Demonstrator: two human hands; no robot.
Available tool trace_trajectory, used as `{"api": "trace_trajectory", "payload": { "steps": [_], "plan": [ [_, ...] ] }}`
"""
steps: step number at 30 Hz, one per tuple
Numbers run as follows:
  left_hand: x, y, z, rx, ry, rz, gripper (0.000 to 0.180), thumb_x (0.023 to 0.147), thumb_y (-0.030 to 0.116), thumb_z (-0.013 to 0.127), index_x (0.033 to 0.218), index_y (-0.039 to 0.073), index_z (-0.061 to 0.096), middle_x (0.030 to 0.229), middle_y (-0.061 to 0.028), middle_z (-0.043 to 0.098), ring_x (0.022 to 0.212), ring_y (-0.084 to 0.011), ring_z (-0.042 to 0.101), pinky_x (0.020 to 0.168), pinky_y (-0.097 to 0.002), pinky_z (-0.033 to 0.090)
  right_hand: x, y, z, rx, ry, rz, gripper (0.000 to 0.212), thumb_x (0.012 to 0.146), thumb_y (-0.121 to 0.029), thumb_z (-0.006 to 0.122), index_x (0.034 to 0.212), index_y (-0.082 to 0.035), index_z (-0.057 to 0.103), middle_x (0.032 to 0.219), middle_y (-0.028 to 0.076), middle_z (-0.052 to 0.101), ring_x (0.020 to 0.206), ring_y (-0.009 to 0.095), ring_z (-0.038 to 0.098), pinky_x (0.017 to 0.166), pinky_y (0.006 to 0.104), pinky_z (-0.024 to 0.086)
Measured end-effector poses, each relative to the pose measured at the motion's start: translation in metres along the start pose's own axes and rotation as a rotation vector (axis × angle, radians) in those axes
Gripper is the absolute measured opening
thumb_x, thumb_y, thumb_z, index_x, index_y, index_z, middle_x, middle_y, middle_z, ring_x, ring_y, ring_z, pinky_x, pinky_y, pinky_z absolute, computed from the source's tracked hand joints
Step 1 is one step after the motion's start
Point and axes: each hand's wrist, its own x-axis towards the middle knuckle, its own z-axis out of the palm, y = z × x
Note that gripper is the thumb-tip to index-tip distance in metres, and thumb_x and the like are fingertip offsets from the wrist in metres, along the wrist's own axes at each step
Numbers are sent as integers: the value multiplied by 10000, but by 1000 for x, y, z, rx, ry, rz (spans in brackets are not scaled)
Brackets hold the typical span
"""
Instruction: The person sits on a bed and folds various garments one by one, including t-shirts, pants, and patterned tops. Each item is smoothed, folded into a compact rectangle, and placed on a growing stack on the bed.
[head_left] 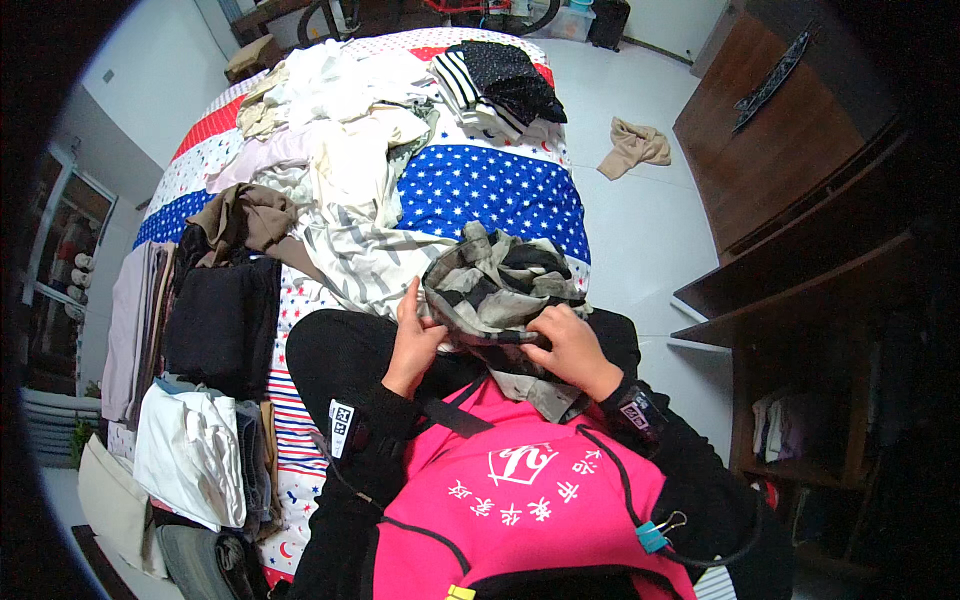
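A black-and-grey checked garment (500,290) lies bunched over my lap, its kind unclear from the crumpled shape. My left hand (412,345) is at its left edge, thumb and fingers closed on the cloth, with the index finger pointing up along the side. At the near edge, my right hand (573,350) pinches a dark band of the same garment, fingers curled. Part of the cloth hangs down below the hands against my pink apron (530,470). Just beyond the left hand spreads a white cloth with grey marks (370,260).
Light-coloured clothes (350,130) are heaped across the star-patterned bed (490,190). Folded dark clothes (222,330) and a folded white garment (190,455) line the left. Black and striped clothes (500,88) sit at the far right. A beige cloth (635,147) lies on the floor near a brown wardrobe (780,150).
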Motion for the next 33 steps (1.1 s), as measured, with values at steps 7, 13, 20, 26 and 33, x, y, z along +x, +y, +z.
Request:
{"api": "trace_trajectory", "payload": {
  "steps": [7, 13, 20, 26, 33],
  "plan": [
    [25, 31, 15, 451, -162, 369, 308, 752, 25, 612, 1056, 26, 561, 1046, -116, 541, 936, -194, 568, 846, -324, 458, 21, -3, -80, 10, 82, -155, 179, 683, -80, 623, 814, -30, 512, 1033, 127, 522, 939, 314, 514, 800, 372, 452],
    [26, 145, 23, 21, -343, 446, 202, 910, 107, 493, 1103, 50, 476, 927, -9, 552, 806, -80, 517, 688, -211, 427, 66, -22, -159, 348, 150, 47, 149, 726, 69, 527, 793, -41, 452, 1174, 114, 559, 950, 153, 556, 843, 290, 471],
    [49, 236, 7, -179, -348, 555, 397, 931, 346, 533, 1160, 25, 478, 1001, -38, 602, 953, -116, 548, 806, -271, 460, 150, -17, -191, 706, 295, -332, 472, 875, -167, 584, 1301, -31, 433, 1166, 90, 579, 953, 169, 593, 902, 319, 455],
    [46, 141, -24, -68, -386, -96, 301, 878, 188, 610, 1125, 19, 588, 1032, -41, 636, 921, -130, 585, 826, -288, 466, 127, 40, -106, 874, -145, 426, 300, 918, -254, 553, 1111, -30, 607, 975, 22, 631, 913, 107, 563, 841, 273, 445],
    [77, 270, -53, 375, -185, 280, 265, 885, 225, 588, 1088, 64, 643, 899, 12, 623, 812, -61, 550, 729, -223, 454, 195, 17, -197, 321, 279, -69, 299, 946, -242, 468, 1107, -27, 598, 1001, 64, 645, 899, 128, 566, 808, 311, 455]
  ]
}}
